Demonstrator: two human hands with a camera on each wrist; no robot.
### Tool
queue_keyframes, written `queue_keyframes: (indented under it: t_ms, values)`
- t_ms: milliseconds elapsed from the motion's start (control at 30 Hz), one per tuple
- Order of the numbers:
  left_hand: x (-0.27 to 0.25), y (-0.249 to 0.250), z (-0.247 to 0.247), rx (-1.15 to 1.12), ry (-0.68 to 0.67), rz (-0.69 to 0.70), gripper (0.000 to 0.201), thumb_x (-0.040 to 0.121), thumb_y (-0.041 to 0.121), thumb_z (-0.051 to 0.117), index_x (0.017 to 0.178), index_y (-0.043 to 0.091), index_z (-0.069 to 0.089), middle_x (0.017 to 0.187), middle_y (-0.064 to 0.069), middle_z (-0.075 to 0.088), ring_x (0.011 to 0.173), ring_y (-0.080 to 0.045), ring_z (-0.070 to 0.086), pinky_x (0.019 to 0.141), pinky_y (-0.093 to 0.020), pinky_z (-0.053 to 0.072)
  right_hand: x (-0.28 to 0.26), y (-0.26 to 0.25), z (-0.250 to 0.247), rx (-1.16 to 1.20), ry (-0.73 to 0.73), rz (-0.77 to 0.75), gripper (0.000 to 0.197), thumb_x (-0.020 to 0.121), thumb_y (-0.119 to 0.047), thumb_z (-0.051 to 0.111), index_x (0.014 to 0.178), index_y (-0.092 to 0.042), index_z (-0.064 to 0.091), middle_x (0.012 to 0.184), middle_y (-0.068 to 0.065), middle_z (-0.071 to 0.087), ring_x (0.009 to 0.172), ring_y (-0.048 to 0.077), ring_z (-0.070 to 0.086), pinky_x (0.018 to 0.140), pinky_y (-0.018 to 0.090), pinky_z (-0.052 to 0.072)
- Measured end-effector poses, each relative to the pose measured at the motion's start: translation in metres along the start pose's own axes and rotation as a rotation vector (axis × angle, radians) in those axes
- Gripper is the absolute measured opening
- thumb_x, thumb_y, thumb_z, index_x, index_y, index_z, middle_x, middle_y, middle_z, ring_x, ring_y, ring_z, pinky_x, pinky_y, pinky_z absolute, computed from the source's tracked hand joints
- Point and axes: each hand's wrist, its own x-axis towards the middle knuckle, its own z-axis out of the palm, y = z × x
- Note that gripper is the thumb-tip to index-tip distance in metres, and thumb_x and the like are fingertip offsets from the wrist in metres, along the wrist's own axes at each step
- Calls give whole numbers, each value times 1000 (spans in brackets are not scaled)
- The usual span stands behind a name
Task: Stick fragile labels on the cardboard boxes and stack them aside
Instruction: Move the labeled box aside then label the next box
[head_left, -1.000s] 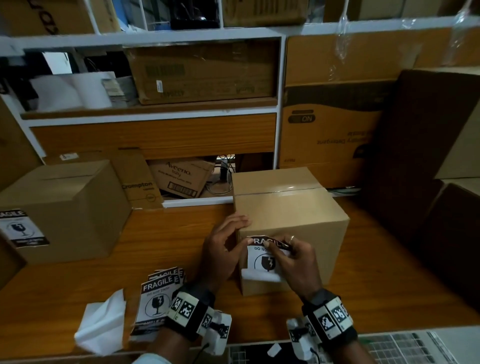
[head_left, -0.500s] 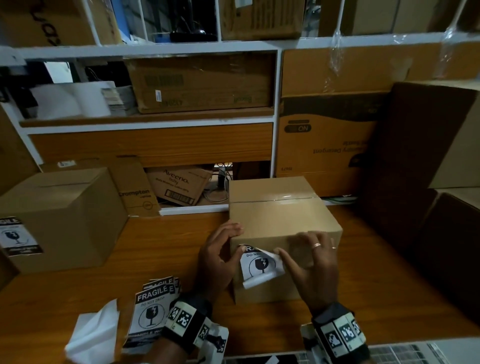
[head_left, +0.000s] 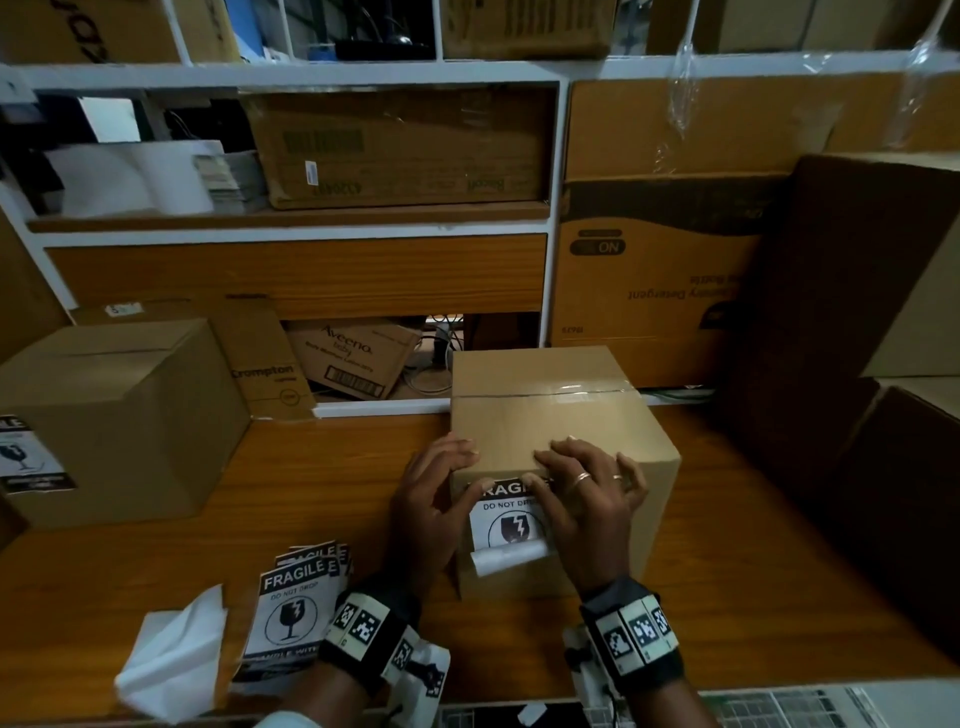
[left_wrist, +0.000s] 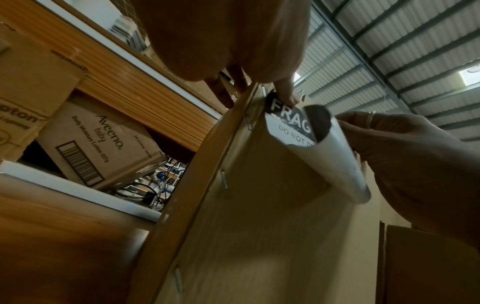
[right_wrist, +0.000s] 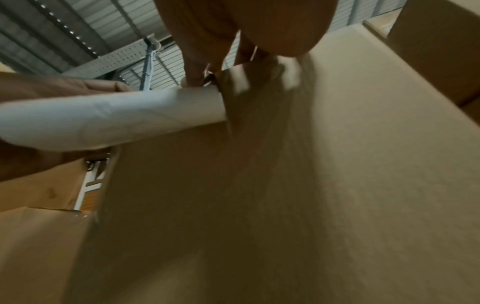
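Note:
A taped brown cardboard box stands on the wooden table in front of me. A black-and-white FRAGILE label lies against its near face, top edge flat, while the bottom edge curls up in a white roll. My left hand rests its fingers on the box's top edge, and its thumb presses the label's top left corner. My right hand lays its fingers flat on the box top, with the thumb at the label's top right.
A stack of spare FRAGILE labels and crumpled white backing paper lie at the near left. A labelled box stands at the far left. Large cartons crowd the right side, and shelves with boxes rise behind.
The label was held loosely in front of the box. It now sits higher, with its top pressed against the near face. Both hands moved up to the box's top edge.

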Motion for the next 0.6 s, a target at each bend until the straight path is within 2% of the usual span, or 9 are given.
queue_keyframes:
  t_ms: [100,200,300,367,500,600]
  values:
    - [-4,-3,-2,-29,-30,11,30,94,27,61,113,6,70,130,2,65,132,-2,51,111,-19,40,-1,15,-5,13,6,-112,28,93,-36,65,115,-22,77,125,-4,70,120,12,61,105,44,27]
    - [-9,-6,-3,-38,-73,17,31,100,22,52,124,8,65,139,3,59,139,-8,47,115,-22,36,0,22,-9,27,-2,-172,28,96,-31,65,121,-22,75,131,-6,67,126,9,58,105,41,27]
    - [-13,-10,1,-38,-87,41,37,101,17,48,133,2,58,147,-6,53,147,-15,39,121,-29,30,-1,25,-8,-3,-58,-166,36,95,-35,66,128,-23,70,137,-5,63,132,13,54,109,41,24]
    - [-17,-12,4,-26,-116,79,45,97,17,56,138,1,51,153,-9,47,151,-18,32,124,-33,26,-5,28,-10,-110,-176,-208,55,90,-45,69,140,-24,58,145,-1,55,139,18,46,117,42,17]
    - [-26,-22,7,103,-184,117,96,69,18,91,148,11,36,160,0,29,155,-17,20,126,-29,17,-11,36,-18,-296,-365,-305,108,66,-49,91,154,-21,34,156,4,36,147,26,29,125,46,2]
    - [-26,-29,4,211,-244,156,117,60,28,98,153,13,28,163,-1,21,156,-19,15,127,-30,15,-9,39,-18,-351,-436,-310,125,55,-50,94,157,-20,28,157,7,33,149,28,26,126,46,-3]
